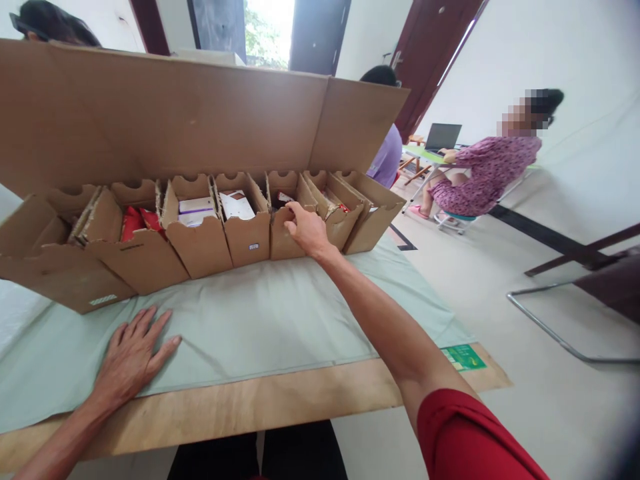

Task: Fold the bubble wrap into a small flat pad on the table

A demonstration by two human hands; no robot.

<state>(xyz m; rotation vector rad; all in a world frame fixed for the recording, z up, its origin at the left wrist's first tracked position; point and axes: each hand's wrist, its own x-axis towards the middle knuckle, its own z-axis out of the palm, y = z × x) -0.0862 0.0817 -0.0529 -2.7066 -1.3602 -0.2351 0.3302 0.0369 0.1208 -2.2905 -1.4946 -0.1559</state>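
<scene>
My left hand lies flat on the pale green cloth, its fingers spread and holding nothing. At the front rim of a narrow cardboard box, right of the row's middle, is my right hand. Its fingers are bent and drawn together there; what they grip, if anything, is hidden. A small dark packet with a white mark shows inside that box, close to the fingertips. Just left stands a box with a white packet, and to the right one with red-marked items.
Farther left are boxes with white-and-purple cartons and red packets. A tall cardboard panel rises behind the row. The wooden table edge is nearest me. A person sits at a laptop on the right.
</scene>
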